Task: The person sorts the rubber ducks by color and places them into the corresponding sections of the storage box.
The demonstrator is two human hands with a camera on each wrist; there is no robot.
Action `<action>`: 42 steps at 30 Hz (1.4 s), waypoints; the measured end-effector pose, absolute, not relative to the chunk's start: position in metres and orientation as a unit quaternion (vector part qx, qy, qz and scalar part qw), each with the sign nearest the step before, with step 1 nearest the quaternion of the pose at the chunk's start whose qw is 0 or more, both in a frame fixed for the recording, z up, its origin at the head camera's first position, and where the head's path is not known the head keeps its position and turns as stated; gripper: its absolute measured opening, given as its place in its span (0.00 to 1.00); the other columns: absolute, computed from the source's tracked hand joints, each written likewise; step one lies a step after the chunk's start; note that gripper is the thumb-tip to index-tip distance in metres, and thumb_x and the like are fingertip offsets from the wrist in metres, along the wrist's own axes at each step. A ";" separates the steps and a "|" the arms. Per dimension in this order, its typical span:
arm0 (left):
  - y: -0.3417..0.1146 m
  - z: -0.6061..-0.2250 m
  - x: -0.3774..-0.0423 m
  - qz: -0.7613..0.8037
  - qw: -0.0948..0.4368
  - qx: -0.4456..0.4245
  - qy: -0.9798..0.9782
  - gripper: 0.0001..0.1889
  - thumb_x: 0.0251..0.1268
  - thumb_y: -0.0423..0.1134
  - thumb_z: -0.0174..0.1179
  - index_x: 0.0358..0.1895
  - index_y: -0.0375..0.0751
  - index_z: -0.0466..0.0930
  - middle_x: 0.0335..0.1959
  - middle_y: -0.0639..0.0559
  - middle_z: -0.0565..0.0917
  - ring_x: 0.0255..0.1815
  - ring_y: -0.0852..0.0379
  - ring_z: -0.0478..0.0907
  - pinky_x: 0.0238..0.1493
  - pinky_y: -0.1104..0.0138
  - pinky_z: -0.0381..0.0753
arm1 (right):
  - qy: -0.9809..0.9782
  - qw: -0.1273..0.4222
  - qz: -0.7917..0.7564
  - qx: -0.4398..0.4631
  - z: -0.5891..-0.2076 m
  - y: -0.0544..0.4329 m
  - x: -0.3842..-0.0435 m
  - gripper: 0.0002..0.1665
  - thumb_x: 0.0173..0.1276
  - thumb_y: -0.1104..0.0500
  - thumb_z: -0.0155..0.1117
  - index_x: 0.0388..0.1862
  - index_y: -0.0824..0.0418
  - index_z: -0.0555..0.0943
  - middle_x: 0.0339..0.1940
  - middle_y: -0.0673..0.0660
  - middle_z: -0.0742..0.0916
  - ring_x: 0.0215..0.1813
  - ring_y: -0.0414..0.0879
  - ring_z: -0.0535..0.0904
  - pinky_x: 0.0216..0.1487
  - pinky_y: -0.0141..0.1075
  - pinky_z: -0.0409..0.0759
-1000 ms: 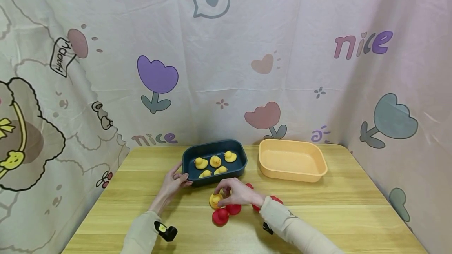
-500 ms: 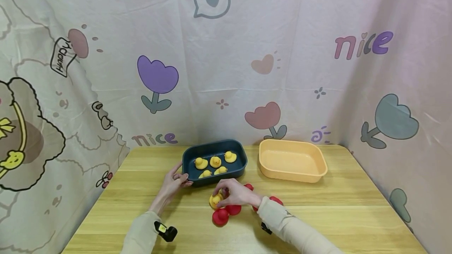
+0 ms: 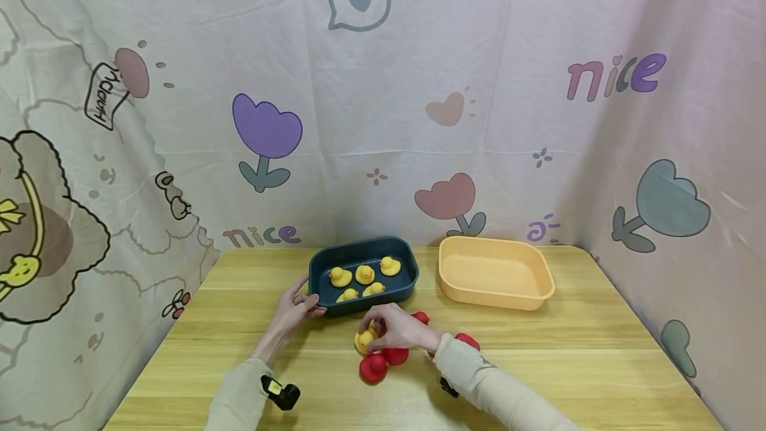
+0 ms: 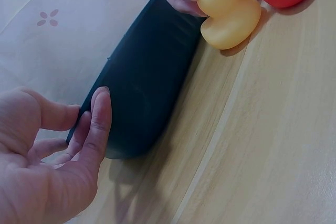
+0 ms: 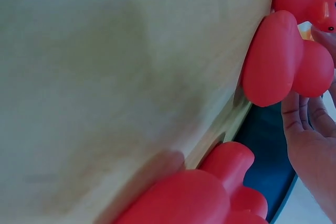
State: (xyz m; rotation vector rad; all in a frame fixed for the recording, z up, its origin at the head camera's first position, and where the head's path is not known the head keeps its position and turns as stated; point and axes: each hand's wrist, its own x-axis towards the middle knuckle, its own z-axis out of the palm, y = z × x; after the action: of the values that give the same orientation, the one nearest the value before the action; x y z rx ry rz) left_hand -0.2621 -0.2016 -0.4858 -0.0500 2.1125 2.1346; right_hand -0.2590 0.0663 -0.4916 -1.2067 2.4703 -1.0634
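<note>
- Change over the last second is slight: the right sleeve point(image 3: 497, 388) has drawn a little leftward, while the right hand point(image 3: 399, 328) keeps its fingers about the same yellow duck point(image 4: 231, 22), just outside the near wall of the dark blue tray point(image 3: 362, 253).
- For the work in hand, this suggests a grasp being settled rather than a carry: the duck looks upright and seems to rest on the table point(image 3: 598, 351) beside the tray.
- Right grip: thumb and fingers curl about that duck, apparently pinching its head; how firmly they press cannot be told.
- Left grip: the left hand point(image 3: 293, 311) pinches the tray's rim at the near left corner, thumb on one face of the wall and fingers on the other. It has stayed there throughout, probably to steady the tray.
- Inside the tray, five yellow ducks point(image 3: 365, 275) sit in two loose rows, three behind and two by the near wall, which partly hides them; their places have not altered.
- Several red ducks point(image 3: 374, 368) lie outside the tray, on its near side and toward its near right, some partly covered by the right hand and sleeve.
- Right of the tray, and apart from it, stands a pale orange tray point(image 3: 497, 275).
</note>
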 end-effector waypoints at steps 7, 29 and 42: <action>-0.202 -0.486 -0.262 0.709 0.066 -0.015 0.702 0.36 0.76 0.25 0.48 0.82 0.35 0.43 0.26 0.55 0.80 0.27 0.63 0.85 0.38 0.72 0.88 | 0.836 0.099 -0.356 -0.406 -0.493 0.066 -0.260 0.15 0.59 0.59 0.78 0.46 0.57 0.86 0.36 0.52 0.85 0.34 0.46 0.77 0.35 0.20 0.71; -0.202 -0.484 -0.262 0.707 0.070 -0.014 0.703 0.36 0.76 0.25 0.48 0.82 0.36 0.42 0.26 0.55 0.80 0.29 0.63 0.85 0.41 0.71 0.89 | 0.838 0.096 -0.339 -0.416 -0.492 0.063 -0.259 0.17 0.59 0.58 0.78 0.46 0.57 0.86 0.37 0.51 0.86 0.36 0.44 0.76 0.36 0.19 0.70; -0.203 -0.486 -0.263 0.705 0.068 -0.013 0.706 0.36 0.76 0.25 0.47 0.82 0.36 0.43 0.26 0.56 0.80 0.29 0.63 0.86 0.42 0.70 0.89 | 0.832 0.074 -0.356 -0.418 -0.490 0.066 -0.257 0.17 0.59 0.59 0.77 0.47 0.59 0.86 0.37 0.51 0.86 0.35 0.38 0.75 0.36 0.20 0.74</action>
State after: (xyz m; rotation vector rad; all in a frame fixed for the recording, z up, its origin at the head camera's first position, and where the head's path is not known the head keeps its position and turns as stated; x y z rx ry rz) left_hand -0.2625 -0.2029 -0.4858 -0.0401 2.1256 2.1243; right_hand -0.2571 0.0658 -0.4900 -1.2558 2.4984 -1.0687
